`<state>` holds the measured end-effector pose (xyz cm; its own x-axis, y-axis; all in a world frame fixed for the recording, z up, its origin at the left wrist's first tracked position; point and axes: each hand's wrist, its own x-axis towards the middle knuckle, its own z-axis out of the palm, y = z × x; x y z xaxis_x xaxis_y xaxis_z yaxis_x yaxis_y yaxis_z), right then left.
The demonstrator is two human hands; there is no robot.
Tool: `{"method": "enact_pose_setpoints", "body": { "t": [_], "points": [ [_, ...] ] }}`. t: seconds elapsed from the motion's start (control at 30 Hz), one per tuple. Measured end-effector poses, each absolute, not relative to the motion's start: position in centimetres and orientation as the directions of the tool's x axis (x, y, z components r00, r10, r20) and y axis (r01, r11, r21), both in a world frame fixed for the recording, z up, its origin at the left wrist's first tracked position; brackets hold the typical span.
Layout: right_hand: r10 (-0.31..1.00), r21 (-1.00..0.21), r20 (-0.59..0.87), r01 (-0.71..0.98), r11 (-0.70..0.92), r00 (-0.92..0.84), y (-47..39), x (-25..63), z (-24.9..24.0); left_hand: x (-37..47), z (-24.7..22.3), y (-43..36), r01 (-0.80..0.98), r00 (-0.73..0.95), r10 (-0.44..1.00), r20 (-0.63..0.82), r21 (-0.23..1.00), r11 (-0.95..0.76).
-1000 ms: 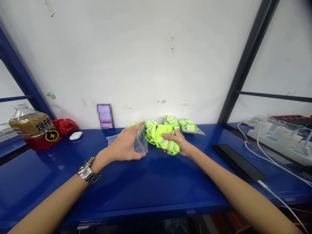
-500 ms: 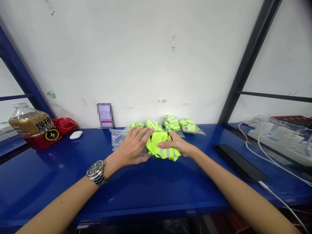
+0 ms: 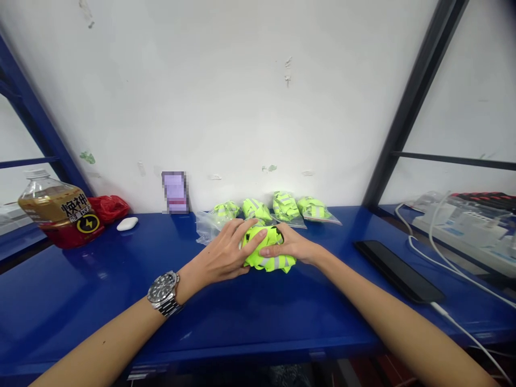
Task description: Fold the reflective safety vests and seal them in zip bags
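Note:
A bundled neon-yellow reflective vest with grey strips is between my hands, just above or on the blue shelf. My left hand, with a metal watch at the wrist, curls its fingers over the bundle's left side. From the right, my right hand grips it, thumb laid across the front and the other fingers hidden behind. Close behind my left hand lies a clear plastic bag, partly covered by the fingers. Several bagged yellow bundles stand in a row along the wall.
At left stand a drink bottle, a red plastic bag and a white earphone case. A phone leans on the wall. Another black phone lies at right with a white cable, near power strips.
My left hand has shifted right and its fingers now reach further over the vest bundle. The bundle sits slightly lower and looks more compressed.

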<state>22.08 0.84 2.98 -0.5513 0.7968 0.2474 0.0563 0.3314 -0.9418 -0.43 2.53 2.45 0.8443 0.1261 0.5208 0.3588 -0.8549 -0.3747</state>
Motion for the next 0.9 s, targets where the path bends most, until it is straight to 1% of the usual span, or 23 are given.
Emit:
{"method": "enact_pose_setpoints", "body": {
  "t": [0.1,0.17,0.27,0.37,0.43,0.5,0.57,0.63,0.77,0.83,0.9],
  "points": [
    [0.797,-0.890,0.308,0.138,0.435,-0.519,0.8,21.5,2.6,-0.3,2.3,2.4,0.393,0.856,0.183,0.483,-0.379,-0.838],
    [0.794,-0.856,0.346,0.178,0.485,-0.500,0.9,21.2,2.5,-0.3,2.3,2.4,0.400,0.848,0.187,0.496,-0.366,-0.840],
    [0.791,-0.841,0.392,0.166,0.515,-0.469,1.0,20.9,2.5,-0.3,2.4,2.3,0.429,0.789,0.173,0.590,-0.326,-0.843],
    [0.791,-0.828,0.439,0.150,0.541,-0.426,1.2,21.1,2.7,-0.2,2.4,2.1,0.513,0.670,0.194,0.716,-0.259,-0.818],
    [0.778,-0.791,0.481,0.184,0.584,-0.404,1.3,21.3,2.7,-0.2,2.3,2.1,0.588,0.599,0.273,0.753,-0.182,-0.788],
    [0.762,-0.742,0.524,0.235,0.628,-0.382,1.5,21.5,2.6,-0.1,2.1,2.1,0.648,0.563,0.388,0.730,-0.098,-0.755],
    [0.753,-0.702,0.551,0.287,0.651,-0.360,1.6,21.5,2.3,0.1,2.0,2.1,0.684,0.556,0.466,0.688,-0.059,-0.727],
    [0.747,-0.661,0.571,0.349,0.665,-0.341,1.8,21.4,1.9,0.3,1.8,1.9,0.715,0.557,0.477,0.680,-0.100,-0.692],
    [0.735,-0.581,0.600,0.460,0.671,-0.315,2.1,21.3,1.0,0.6,1.7,1.7,0.765,0.595,0.487,0.639,-0.266,-0.586],
    [0.741,-0.570,0.599,0.488,0.661,-0.304,2.1,21.3,0.7,0.5,1.6,1.9,0.743,0.627,0.492,0.604,-0.273,-0.612],
    [0.746,-0.567,0.601,0.505,0.651,-0.287,2.0,21.2,0.7,0.4,1.6,2.0,0.690,0.661,0.456,0.596,-0.243,-0.682]
  ]
}}
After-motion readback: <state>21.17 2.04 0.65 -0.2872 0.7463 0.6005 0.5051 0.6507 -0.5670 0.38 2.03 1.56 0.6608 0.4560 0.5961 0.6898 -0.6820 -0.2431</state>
